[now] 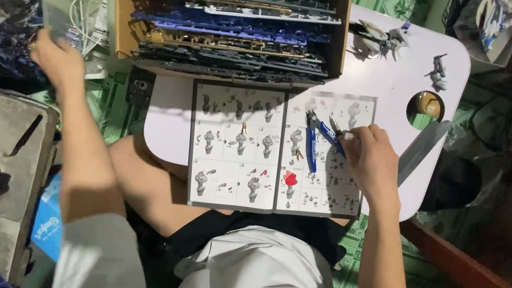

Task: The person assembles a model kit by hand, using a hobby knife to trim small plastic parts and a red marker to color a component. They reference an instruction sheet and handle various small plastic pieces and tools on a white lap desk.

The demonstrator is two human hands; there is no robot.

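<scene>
Under right fingers: blue-handled nippers (321, 138) gripped in the right hand (373, 160), over the open instruction booklet (237, 148).
Left hand (58, 59): way off left, fingers curled on a clear plastic bag (64, 13).
Progress: early I'd say, runners in the box (232, 24) look mostly uncut, few built bits (438, 72) beyond the right fingers.

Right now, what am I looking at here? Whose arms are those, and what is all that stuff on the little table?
There is one picture, taken by a camera on a person's head, looking down. So the two arms are that person's own, and they sit with their lap under a small white table.

An open instruction booklet full of little drawings lies on the table. The right hand rests on it and holds blue-handled cutters. The left hand reaches out to the side and grips something clear, perhaps a plastic bag; it is too blurry to be sure.

Behind the booklet stands a cardboard box stacked with plastic frames of model parts. Some small built model pieces lie near the table's far corner.
</scene>
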